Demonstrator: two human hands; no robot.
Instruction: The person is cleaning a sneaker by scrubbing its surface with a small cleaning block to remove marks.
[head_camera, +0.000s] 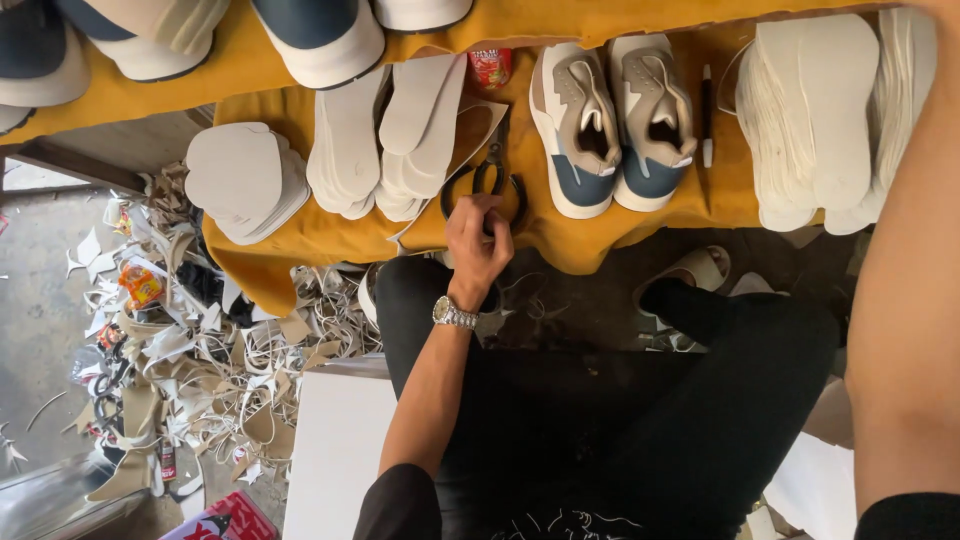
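My left hand (478, 238), a metal watch on its wrist, reaches to the front edge of a yellow cloth-covered table (330, 238). Its curled fingers close on the black handle loops of a pair of scissors (497, 152) that lies pointing away from me. Stacks of white insoles (395, 130) lie just left of the scissors. A pair of beige, white and blue sneakers (612, 125) stands just right of them. My right forearm (905, 300) runs up the right edge, and its hand is out of frame.
More white insole stacks lie at the left (245, 180) and right (820, 110). A pen (706, 115) lies beside the sneakers. A small red container (490, 68) stands behind the scissors. Cut scraps (200, 350) litter the floor at the left. A white board (335, 450) leans by my knee.
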